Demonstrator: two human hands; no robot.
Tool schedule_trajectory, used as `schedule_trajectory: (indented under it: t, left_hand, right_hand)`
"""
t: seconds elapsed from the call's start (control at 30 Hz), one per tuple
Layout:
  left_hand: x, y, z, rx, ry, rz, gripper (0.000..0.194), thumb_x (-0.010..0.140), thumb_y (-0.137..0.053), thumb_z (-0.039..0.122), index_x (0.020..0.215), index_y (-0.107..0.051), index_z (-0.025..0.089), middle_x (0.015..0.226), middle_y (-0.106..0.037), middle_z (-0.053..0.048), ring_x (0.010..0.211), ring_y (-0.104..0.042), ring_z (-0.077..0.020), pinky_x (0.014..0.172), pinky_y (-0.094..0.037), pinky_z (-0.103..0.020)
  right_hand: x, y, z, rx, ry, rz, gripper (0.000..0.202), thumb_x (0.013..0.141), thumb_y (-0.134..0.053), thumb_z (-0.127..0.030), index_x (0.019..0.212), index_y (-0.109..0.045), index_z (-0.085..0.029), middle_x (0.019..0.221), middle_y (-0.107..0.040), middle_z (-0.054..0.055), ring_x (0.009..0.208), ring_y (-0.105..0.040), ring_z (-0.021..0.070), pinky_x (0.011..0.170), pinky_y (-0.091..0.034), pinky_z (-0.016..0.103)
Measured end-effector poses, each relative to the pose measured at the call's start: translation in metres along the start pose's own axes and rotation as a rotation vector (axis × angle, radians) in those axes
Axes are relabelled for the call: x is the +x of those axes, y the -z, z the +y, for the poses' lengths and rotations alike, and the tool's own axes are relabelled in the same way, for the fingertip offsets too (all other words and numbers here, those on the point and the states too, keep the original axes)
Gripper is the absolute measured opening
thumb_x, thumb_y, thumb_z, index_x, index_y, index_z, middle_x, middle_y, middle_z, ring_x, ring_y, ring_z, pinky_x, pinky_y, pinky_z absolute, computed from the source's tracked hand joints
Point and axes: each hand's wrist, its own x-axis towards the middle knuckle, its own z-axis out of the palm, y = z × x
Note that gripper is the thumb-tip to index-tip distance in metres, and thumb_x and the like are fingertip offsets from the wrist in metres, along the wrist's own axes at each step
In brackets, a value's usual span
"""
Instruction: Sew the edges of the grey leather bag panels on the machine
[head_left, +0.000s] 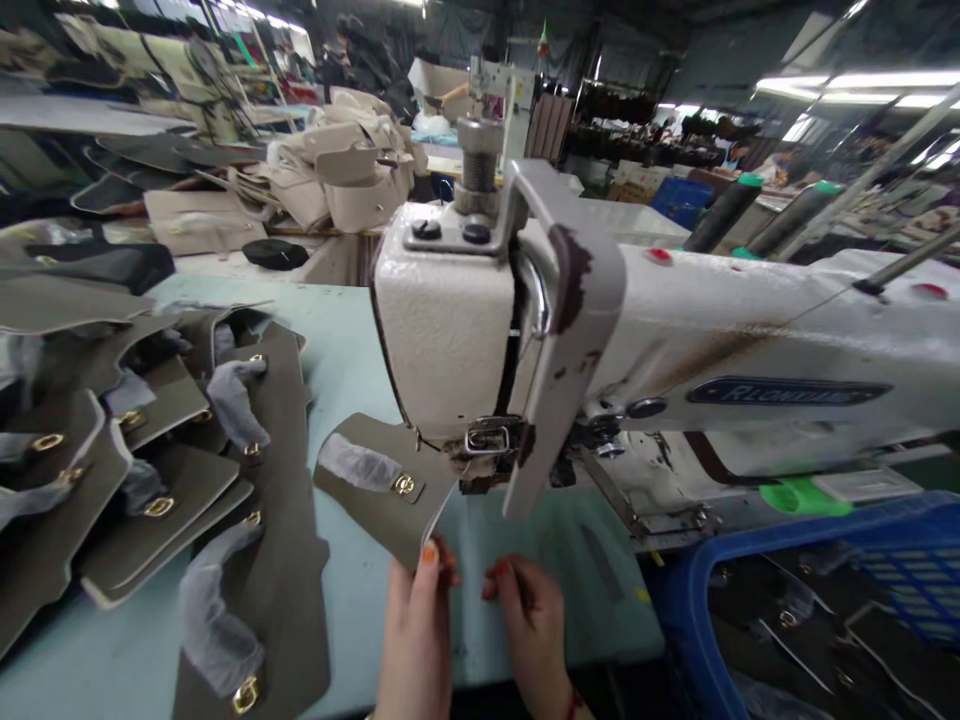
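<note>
A grey-brown leather panel (375, 455) with a plastic-wrapped handle and gold fitting lies left of the sewing machine's needle area, its right edge near the presser foot. My left hand (420, 610) pinches the panel's lower corner between thumb and fingers. Just right of it, my right hand (529, 620) is over the light green table (345, 620), fingers curled and thumb near the fingertips, apart from the panel. Whether anything small sits between those fingertips cannot be made out. Above both hands stands the white sewing machine (442, 320).
More grey-brown panels (281, 560) with wrapped handles pile up at the left. A blue basket (694, 620) holding similar pieces stands at the lower right. Cream bags (360, 190) are heaped behind the table. Thread cones (724, 215) stand behind the machine arm.
</note>
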Motion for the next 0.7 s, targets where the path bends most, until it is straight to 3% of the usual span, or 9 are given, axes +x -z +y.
schedule_trajectory:
  t: [0.07, 0.13, 0.23, 0.33, 0.4, 0.43, 0.53, 0.6, 0.7]
  left_hand:
    - [0.002, 0.035, 0.004, 0.021, -0.126, 0.094, 0.046, 0.073, -0.067, 0.054, 0.106, -0.062, 0.023, 0.101, -0.062, -0.004, 0.088, -0.059, -0.0194, 0.066, -0.051, -0.026]
    - [0.014, 0.065, 0.024, 0.241, -0.304, 0.099, 0.047, 0.082, -0.060, 0.048, 0.123, -0.056, 0.026, 0.121, -0.058, -0.006, 0.109, -0.055, -0.0232, 0.083, -0.051, -0.030]
    - [0.057, 0.084, 0.070, 0.774, -0.564, -0.261, 0.041, 0.088, -0.053, 0.042, 0.127, -0.055, 0.028, 0.139, -0.049, -0.005, 0.130, -0.041, -0.0284, 0.112, -0.031, -0.046]
    - [0.112, 0.069, 0.108, 1.079, -0.774, -0.681, 0.054, 0.090, -0.049, 0.044, 0.142, -0.039, 0.029, 0.152, -0.035, -0.006, 0.139, -0.030, -0.0302, 0.115, -0.021, -0.050]
    - [0.139, 0.047, 0.123, 1.179, -0.907, -0.883, 0.069, 0.087, -0.050, 0.051, 0.147, -0.029, 0.024, 0.155, -0.028, -0.010, 0.141, -0.025, -0.0334, 0.115, -0.021, -0.051]
    - [0.147, 0.035, 0.129, 1.217, -0.967, -0.953, 0.071, 0.085, -0.051, 0.055, 0.146, -0.032, 0.023, 0.153, -0.032, -0.011, 0.141, -0.025, -0.0347, 0.115, -0.021, -0.052]
    - [0.149, 0.003, 0.145, 1.335, -1.057, -1.164, 0.063, 0.080, -0.057, 0.058, 0.135, -0.051, 0.027, 0.139, -0.052, -0.011, 0.133, -0.039, -0.0347, 0.112, -0.029, -0.050]
    - [0.140, -0.008, 0.153, 1.379, -1.097, -1.260, 0.056, 0.080, -0.058, 0.055, 0.129, -0.057, 0.026, 0.132, -0.057, -0.012, 0.123, -0.050, -0.0326, 0.106, -0.039, -0.046]
    - [0.125, -0.010, 0.156, 1.441, -1.194, -1.213, 0.056, 0.082, -0.056, 0.055, 0.126, -0.059, 0.020, 0.124, -0.060, -0.017, 0.108, -0.059, -0.0320, 0.094, -0.047, -0.046]
  right_hand:
    - [0.008, 0.001, -0.014, 0.054, -0.052, 0.025, 0.038, 0.095, -0.046, -0.037, 0.070, -0.066, -0.017, 0.069, -0.067, 0.004, 0.070, -0.064, 0.0162, 0.068, -0.044, 0.022]
    - [0.019, -0.002, -0.034, 0.104, -0.089, 0.018, 0.036, 0.095, -0.048, -0.039, 0.076, -0.069, -0.017, 0.074, -0.069, 0.005, 0.080, -0.065, 0.0179, 0.074, -0.044, 0.022]
    - [0.037, -0.015, -0.063, 0.146, -0.117, -0.037, 0.041, 0.094, -0.047, -0.043, 0.070, -0.067, -0.016, 0.068, -0.064, 0.003, 0.073, -0.061, 0.0165, 0.067, -0.042, 0.021]
    - [0.053, -0.036, -0.082, 0.149, -0.097, -0.037, 0.046, 0.092, -0.048, -0.046, 0.060, -0.057, -0.015, 0.057, -0.049, -0.002, 0.057, -0.046, 0.0116, 0.054, -0.033, 0.021]
    - [0.060, -0.049, -0.086, 0.142, -0.103, 0.014, 0.045, 0.091, -0.049, -0.046, 0.058, -0.051, -0.015, 0.056, -0.041, -0.004, 0.055, -0.038, 0.0098, 0.051, -0.028, 0.021]
    - [0.062, -0.054, -0.086, 0.136, -0.113, 0.039, 0.044, 0.091, -0.049, -0.044, 0.058, -0.049, -0.015, 0.056, -0.040, -0.004, 0.055, -0.036, 0.0093, 0.050, -0.027, 0.021]
    - [0.064, -0.060, -0.082, 0.104, -0.130, 0.075, 0.041, 0.090, -0.048, -0.040, 0.059, -0.051, -0.015, 0.055, -0.041, -0.004, 0.055, -0.035, 0.0093, 0.050, -0.027, 0.021]
    - [0.063, -0.058, -0.080, 0.080, -0.118, 0.083, 0.040, 0.090, -0.048, -0.039, 0.060, -0.054, -0.014, 0.056, -0.044, -0.003, 0.055, -0.037, 0.0094, 0.051, -0.029, 0.021]
    - [0.062, -0.049, -0.079, 0.071, -0.096, 0.064, 0.038, 0.090, -0.049, -0.038, 0.063, -0.059, -0.012, 0.057, -0.050, -0.001, 0.055, -0.042, 0.0100, 0.052, -0.033, 0.020]
